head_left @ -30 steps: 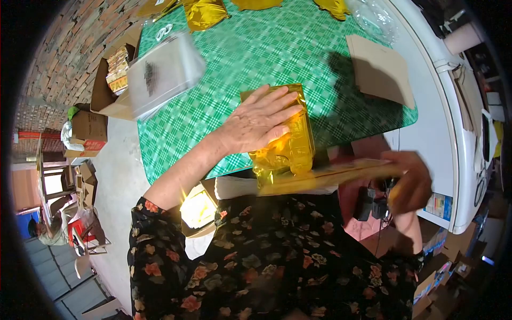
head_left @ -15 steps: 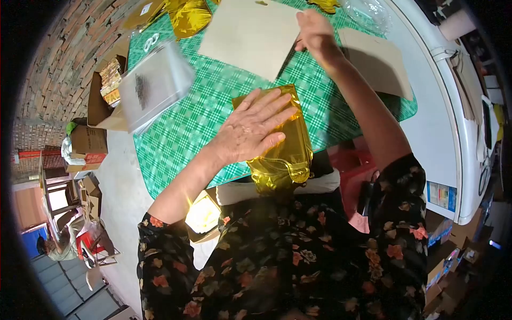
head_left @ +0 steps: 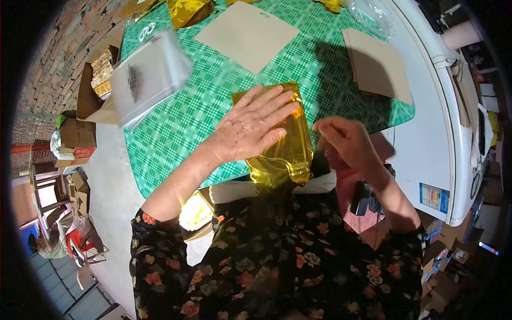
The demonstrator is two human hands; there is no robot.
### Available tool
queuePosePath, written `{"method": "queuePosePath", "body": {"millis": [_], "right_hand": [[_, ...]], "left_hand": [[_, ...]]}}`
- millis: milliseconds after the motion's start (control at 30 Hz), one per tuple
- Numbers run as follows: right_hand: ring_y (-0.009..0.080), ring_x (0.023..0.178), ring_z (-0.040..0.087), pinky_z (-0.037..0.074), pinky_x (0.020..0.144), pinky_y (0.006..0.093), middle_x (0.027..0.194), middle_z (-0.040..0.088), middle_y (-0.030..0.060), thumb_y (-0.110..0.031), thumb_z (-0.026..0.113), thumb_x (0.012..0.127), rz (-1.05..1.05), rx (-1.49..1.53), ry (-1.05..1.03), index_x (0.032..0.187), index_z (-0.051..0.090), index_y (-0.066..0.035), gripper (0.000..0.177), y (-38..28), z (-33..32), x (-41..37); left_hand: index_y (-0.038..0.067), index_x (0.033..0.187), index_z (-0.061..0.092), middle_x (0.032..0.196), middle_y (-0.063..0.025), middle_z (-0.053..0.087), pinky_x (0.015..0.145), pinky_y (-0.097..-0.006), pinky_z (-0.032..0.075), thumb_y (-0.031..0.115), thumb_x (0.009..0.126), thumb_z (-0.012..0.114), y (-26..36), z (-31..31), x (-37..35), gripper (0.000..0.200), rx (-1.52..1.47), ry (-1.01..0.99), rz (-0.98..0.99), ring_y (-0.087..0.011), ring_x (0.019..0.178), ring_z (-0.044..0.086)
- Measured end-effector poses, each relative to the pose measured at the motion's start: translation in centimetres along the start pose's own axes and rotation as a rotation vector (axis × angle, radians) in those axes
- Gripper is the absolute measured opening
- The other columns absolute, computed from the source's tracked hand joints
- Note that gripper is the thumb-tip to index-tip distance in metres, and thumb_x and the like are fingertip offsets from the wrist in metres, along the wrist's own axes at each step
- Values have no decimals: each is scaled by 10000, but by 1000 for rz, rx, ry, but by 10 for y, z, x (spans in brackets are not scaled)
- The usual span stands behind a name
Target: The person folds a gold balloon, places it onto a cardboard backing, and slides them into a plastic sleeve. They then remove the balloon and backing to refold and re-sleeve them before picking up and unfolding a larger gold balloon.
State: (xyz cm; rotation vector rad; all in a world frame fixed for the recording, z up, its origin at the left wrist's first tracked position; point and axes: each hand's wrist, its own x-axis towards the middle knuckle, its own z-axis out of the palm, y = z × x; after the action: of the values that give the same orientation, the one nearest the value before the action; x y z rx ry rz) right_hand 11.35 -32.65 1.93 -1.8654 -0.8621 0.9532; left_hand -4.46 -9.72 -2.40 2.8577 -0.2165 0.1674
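My left hand (head_left: pixel 248 128) lies flat, fingers spread, on a shiny gold foil package (head_left: pixel 290 136) at the table's near edge. The package's crumpled end hangs over that edge. My right hand (head_left: pixel 346 141) is in the air just right of the package, not touching it, with its fingers curled; whether they hold anything is hidden. Beyond the package, a square beige card (head_left: pixel 248 34) with a small cut-out lies on the green checked tablecloth (head_left: pixel 213 101).
More beige cards (head_left: pixel 381 66) lie at the right. A stack of clear plastic sleeves (head_left: pixel 146 77) is on the left, beside an open carton (head_left: pixel 88 98). Gold foil (head_left: pixel 189 12) and clear plastic (head_left: pixel 373 16) lie at the far edge. A person (head_left: pixel 50 242) sits far left.
My right hand has let go of the beige card and come back toward me, beside the package. The card now lies turned on the table. My left hand stays on the foil.
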Motion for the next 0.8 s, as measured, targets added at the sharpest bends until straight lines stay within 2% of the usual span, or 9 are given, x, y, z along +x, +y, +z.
{"method": "queuePosePath", "body": {"millis": [67, 167, 267, 367, 467, 567, 667, 767, 800], "right_hand": [[102, 647, 686, 493, 532, 252, 809, 740, 68, -273, 580, 1072, 181, 111, -68, 1087, 728, -6, 305, 7, 4, -13], [94, 622, 686, 467, 485, 228, 834, 753, 65, -306, 582, 1081, 213, 225, -98, 1129, 721, -5, 335, 7, 11, -14], [94, 619, 669, 407, 459, 211, 829, 745, 77, -281, 592, 1092, 222, 247, -3, 1225, 685, 1, 325, 0, 18, -12], [93, 604, 654, 401, 457, 215, 831, 744, 75, -305, 599, 1084, 278, 288, -54, 1235, 671, 6, 354, -6, 17, -13], [91, 581, 637, 393, 456, 220, 816, 738, 74, -329, 609, 1070, 326, 325, -41, 1156, 688, 6, 355, -20, 20, -14], [82, 543, 603, 381, 453, 226, 768, 719, 69, -343, 616, 1059, 342, 331, -83, 1031, 691, -8, 344, -22, 22, -11], [86, 617, 664, 385, 510, 222, 825, 740, 51, -386, 615, 1042, 409, 288, -176, 1040, 703, -31, 366, -26, 13, -2], [77, 558, 620, 352, 480, 227, 773, 725, 29, -398, 626, 1039, 294, 259, -99, 997, 701, -46, 362, -18, 21, 14], [80, 541, 621, 372, 468, 225, 733, 705, 26, -402, 637, 1039, 310, 278, -130, 972, 692, -51, 362, -21, 18, 20]], "left_hand": [[134, 1626, 381, 1690, -96, 353, 1329, -486, 115, 440, 1123, 351, 0, -2, 0, 589, -16, 6, 1, -268, 1595, 248], [114, 1621, 384, 1690, -109, 357, 1332, -470, 126, 426, 1116, 397, 0, -2, -1, 594, -52, 32, -12, -259, 1591, 261], [105, 1634, 350, 1703, -117, 328, 1334, -452, 112, 432, 1122, 355, -1, -3, -1, 608, -151, 39, -58, -266, 1592, 255], [102, 1652, 301, 1712, -128, 304, 1336, -442, 98, 439, 1127, 314, -3, -4, 0, 624, -247, 27, -82, -271, 1595, 243], [106, 1674, 227, 1719, -152, 273, 1333, -447, 84, 561, 1120, 193, -9, -3, 0, 718, -350, 30, -75, -290, 1601, 224], [109, 1677, 214, 1718, -170, 266, 1331, -445, 94, 615, 1107, 202, -12, -7, 1, 762, -508, 50, -79, -312, 1603, 213], [112, 1684, 192, 1727, -157, 256, 1323, -430, 131, 671, 1087, 250, -11, -22, 1, 820, -668, -5, -204, -313, 1606, 210], [122, 1692, 169, 1727, -142, 269, 1309, -413, 179, 693, 1075, 300, -22, -22, 0, 851, -919, 11, -239, -305, 1600, 228], [136, 1696, 162, 1721, -133, 292, 1300, -395, 199, 672, 1080, 337, -26, -20, 0, 835, -1012, 9, -225, -289, 1587, 265]]}}
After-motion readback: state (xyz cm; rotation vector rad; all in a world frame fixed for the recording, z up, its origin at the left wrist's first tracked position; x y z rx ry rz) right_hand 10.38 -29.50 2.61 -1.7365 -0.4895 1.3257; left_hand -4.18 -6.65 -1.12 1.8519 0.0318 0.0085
